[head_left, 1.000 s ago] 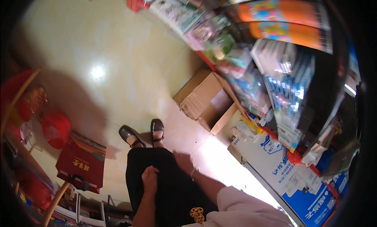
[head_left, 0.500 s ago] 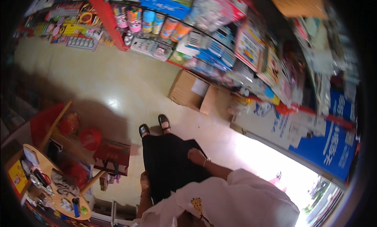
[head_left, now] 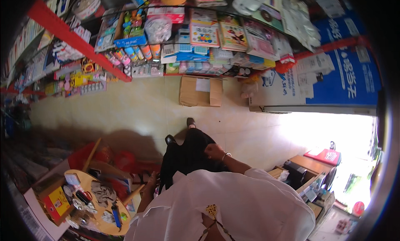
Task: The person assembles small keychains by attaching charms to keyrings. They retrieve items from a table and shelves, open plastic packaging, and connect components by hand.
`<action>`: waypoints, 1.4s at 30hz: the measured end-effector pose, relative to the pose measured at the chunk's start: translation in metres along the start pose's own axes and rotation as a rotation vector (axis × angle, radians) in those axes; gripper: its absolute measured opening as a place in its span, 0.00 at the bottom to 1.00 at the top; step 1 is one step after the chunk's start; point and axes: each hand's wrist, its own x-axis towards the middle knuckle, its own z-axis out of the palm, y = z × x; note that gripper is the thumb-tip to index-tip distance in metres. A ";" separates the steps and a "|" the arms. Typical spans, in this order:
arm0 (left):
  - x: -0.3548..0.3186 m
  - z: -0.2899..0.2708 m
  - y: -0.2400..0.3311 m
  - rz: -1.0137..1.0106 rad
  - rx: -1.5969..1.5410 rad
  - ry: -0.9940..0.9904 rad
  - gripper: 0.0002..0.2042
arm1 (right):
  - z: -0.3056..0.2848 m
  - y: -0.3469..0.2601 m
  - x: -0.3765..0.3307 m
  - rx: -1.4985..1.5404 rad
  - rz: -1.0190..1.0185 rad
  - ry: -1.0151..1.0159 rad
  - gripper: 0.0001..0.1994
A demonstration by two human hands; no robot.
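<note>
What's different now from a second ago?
The view has turned right, so the shelves now run across the top. The left hand moved from in front of the dark clothes to their left side. I can't see anything picked up or let go. The right hand stayed in front, and the cardboard box stayed by the shelves.
</note>
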 end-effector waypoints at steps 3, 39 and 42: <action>0.006 -0.016 0.031 0.019 0.069 -0.082 0.26 | -0.008 0.001 -0.019 0.113 0.245 0.049 0.13; 0.085 -0.077 0.058 0.193 0.229 -0.078 0.22 | 0.010 0.058 -0.053 -0.260 0.257 0.541 0.11; 0.083 -0.077 0.054 0.189 0.209 -0.070 0.22 | 0.001 0.058 -0.045 -0.264 0.247 0.552 0.11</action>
